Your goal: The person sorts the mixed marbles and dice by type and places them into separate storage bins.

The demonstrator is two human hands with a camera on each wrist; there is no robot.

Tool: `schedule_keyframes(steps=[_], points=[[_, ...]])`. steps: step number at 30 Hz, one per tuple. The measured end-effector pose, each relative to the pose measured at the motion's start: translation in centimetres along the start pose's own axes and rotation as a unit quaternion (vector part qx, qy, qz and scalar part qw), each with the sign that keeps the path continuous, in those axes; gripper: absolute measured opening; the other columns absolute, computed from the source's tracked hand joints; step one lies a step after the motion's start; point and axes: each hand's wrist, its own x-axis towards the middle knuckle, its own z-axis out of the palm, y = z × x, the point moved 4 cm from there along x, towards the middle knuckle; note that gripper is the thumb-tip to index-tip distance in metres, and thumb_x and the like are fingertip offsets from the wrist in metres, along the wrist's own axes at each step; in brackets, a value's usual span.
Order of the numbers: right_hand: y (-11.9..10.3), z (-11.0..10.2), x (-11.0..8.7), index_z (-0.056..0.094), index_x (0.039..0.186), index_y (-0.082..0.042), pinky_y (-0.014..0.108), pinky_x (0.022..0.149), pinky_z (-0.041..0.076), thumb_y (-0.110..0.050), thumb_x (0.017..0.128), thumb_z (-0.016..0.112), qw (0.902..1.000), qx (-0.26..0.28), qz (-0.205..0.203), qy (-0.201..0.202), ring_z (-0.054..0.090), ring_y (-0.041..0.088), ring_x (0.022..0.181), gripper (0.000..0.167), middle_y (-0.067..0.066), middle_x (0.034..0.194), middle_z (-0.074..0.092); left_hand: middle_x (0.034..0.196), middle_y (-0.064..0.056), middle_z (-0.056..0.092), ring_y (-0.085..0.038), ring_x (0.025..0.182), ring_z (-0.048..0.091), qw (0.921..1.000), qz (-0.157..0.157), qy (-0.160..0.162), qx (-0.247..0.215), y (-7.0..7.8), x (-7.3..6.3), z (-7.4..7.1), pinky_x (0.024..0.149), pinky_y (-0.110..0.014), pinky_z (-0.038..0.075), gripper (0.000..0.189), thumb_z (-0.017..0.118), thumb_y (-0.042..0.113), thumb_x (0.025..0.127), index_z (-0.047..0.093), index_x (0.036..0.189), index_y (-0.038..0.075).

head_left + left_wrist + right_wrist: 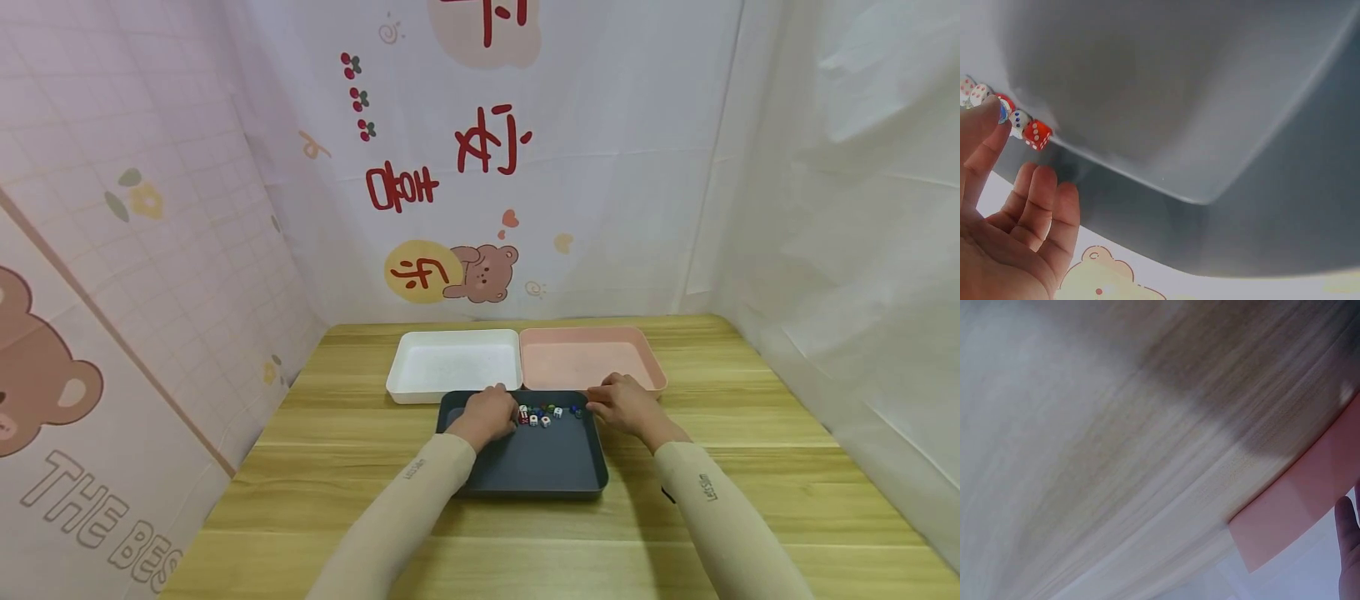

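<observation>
Inside the dark grey tray (542, 462), white and red dice (545, 422) and small coloured glass pieces (574, 409) lie along the far side. My left hand (491, 414) reaches into the tray at the left end of that row. Thumb and forefinger pinch a small blue glass piece (1004, 112), with a red die (1037, 134) and a white die (1020, 119) close beside it. The other fingers are apart from the dice. Over the tray's far right corner is my right hand (626, 405), fingers extended at the rim; its fingertips are mostly out of the right wrist view.
Behind the dark tray, a white tray (453, 397) stands at left and a pink tray (658, 379) at right, side by side. All three rest on a wood-grain table (337, 467). Printed curtains (622, 167) hang behind and at the sides.
</observation>
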Motion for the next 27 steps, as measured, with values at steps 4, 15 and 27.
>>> schedule_keyframes(steps=[4,15,27], points=[[-0.1,-0.1,0.0,0.072,0.117,-0.001,0.053,0.089,0.045,-0.024,0.096,0.066,1.0000,0.001,0.000,0.000,0.057,0.040,0.097,0.032,0.019,0.105,0.062,0.090,0.001,0.055,-0.014,0.083,0.053,0.9999,0.008,0.011,-0.002,-0.3,-0.2,-0.7,0.072,-0.033,0.052,0.011,0.076,0.027,0.088,0.079,0.098,0.021],[-0.1,0.1,-0.1,0.071,0.119,-0.002,0.054,0.090,0.045,-0.025,0.097,0.065,0.9999,0.002,0.009,-0.010,0.057,0.040,0.099,0.033,0.019,0.107,0.062,0.089,-0.001,0.053,-0.017,0.083,0.052,0.9987,0.015,0.033,-0.036,-2.2,-0.4,-2.6,0.072,-0.035,0.051,0.010,0.073,0.026,0.091,0.078,0.094,0.017],[0.0,0.4,0.0,0.072,0.118,-0.002,0.053,0.088,0.046,-0.025,0.096,0.067,0.9999,0.009,0.006,-0.005,0.058,0.039,0.097,0.033,0.018,0.105,0.062,0.097,-0.007,0.057,-0.021,0.089,0.057,0.9962,-0.005,0.059,-0.063,-5.6,-0.3,-4.9,0.081,-0.040,0.052,0.013,0.073,0.024,0.091,0.079,0.099,0.016]])
